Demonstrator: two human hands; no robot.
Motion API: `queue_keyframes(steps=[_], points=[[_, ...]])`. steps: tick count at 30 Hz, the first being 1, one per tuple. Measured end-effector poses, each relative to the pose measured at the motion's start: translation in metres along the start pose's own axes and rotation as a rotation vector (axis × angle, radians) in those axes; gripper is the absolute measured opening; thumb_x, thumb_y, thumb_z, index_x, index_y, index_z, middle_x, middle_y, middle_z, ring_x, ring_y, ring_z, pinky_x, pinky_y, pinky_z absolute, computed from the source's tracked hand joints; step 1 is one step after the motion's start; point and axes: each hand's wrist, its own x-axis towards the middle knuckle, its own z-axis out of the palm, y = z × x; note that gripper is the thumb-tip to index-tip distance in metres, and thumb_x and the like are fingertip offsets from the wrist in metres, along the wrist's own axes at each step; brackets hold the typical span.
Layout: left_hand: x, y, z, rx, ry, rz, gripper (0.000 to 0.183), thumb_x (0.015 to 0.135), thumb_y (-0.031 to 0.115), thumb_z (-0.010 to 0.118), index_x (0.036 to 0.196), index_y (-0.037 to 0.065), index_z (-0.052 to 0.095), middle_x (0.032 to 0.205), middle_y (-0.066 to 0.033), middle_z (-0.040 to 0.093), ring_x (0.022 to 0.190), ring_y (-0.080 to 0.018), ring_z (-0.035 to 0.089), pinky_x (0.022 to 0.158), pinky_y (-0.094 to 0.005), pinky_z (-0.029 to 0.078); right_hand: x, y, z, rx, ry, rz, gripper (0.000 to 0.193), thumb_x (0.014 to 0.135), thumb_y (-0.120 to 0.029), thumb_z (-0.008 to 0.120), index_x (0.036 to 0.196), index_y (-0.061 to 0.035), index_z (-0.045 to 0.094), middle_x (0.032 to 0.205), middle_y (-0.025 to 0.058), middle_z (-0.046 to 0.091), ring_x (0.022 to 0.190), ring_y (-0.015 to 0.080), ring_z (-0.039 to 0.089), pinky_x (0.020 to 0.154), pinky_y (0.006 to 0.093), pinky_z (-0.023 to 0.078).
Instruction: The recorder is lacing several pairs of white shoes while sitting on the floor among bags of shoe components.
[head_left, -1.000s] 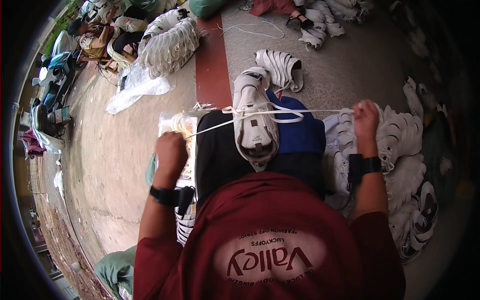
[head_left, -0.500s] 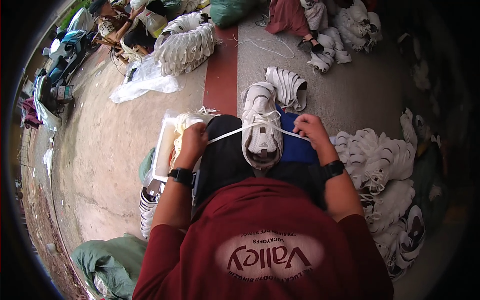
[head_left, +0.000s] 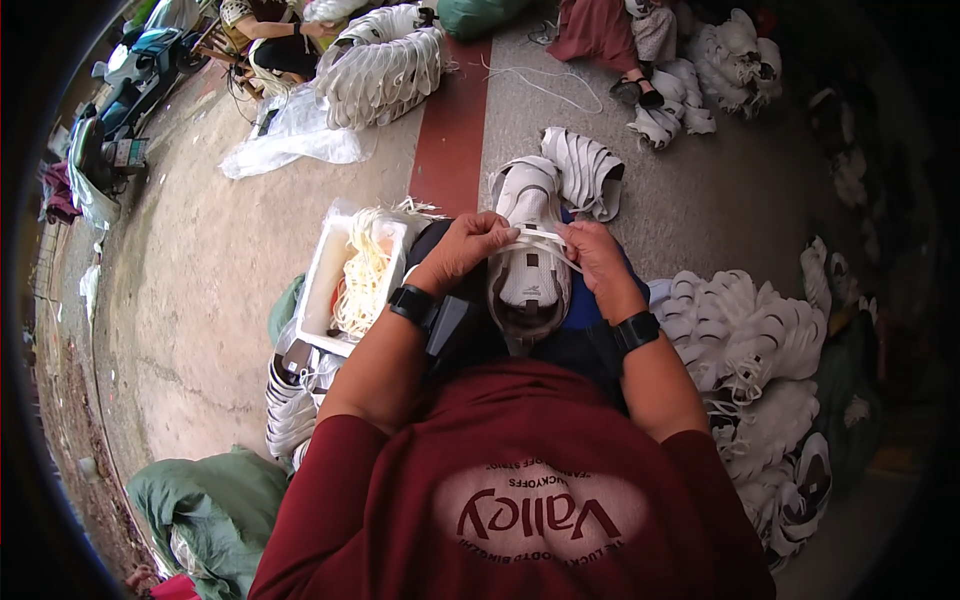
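A white shoe upper (head_left: pixel 530 275) rests across my lap, its toe pointing away from me. Over its middle runs a white shoelace (head_left: pixel 541 238), and both my hands pinch it close to the upper. My left hand (head_left: pixel 470 245) grips the lace at the upper's left edge, thumb and fingers together. On the opposite edge my right hand (head_left: pixel 595 255) holds the lace the same way, with a short length showing below the fingers. Just beyond the toe lies a row of nested white uppers (head_left: pixel 583 172).
A white foam box (head_left: pixel 322 270) holding cream laces (head_left: pixel 367 270) stands left of my lap. Piled uppers (head_left: pixel 750 330) lie on the right. Green sacks (head_left: pixel 215 510) sit at lower left. Farther off are stacked uppers (head_left: pixel 380 75), plastic sheeting (head_left: pixel 295 140), a scooter (head_left: pixel 135 80) and other people.
Both hands have come inward from wide apart to meet over the upper. The lace, stretched out to both sides before, is now gathered close. The foam box shows more fully.
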Motion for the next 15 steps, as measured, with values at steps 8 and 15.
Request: queue_keyframes(steps=[8, 15], points=[[-0.002, -0.022, 0.009, 0.056, 0.269, -0.056, 0.015, 0.074, 0.010, 0.062, 0.063, 0.005, 0.052, 0.061, 0.0043, 0.049, 0.058, -0.0051, 0.043, 0.055, -0.0210, 0.038, -0.008, 0.007, 0.012, 0.114, 0.090, -0.054, 0.019, 0.082, -0.012, 0.059, 0.064, -0.0056, 0.056, 0.058, -0.0023, 0.047, 0.051, 0.0061, 0.040, 0.051, 0.0201, 0.033], [0.001, -0.023, 0.015, 0.061, 0.285, 0.318, 0.020, 0.077, 0.002, 0.060, 0.064, 0.007, 0.046, 0.068, 0.0039, 0.049, 0.063, -0.0039, 0.042, 0.059, -0.0197, 0.037, -0.001, -0.003, -0.001, 0.042, 0.237, 0.064, 0.015, 0.080, -0.018, 0.064, 0.070, -0.0091, 0.058, 0.061, -0.0043, 0.049, 0.053, 0.0066, 0.045, 0.049, 0.0216, 0.034]])
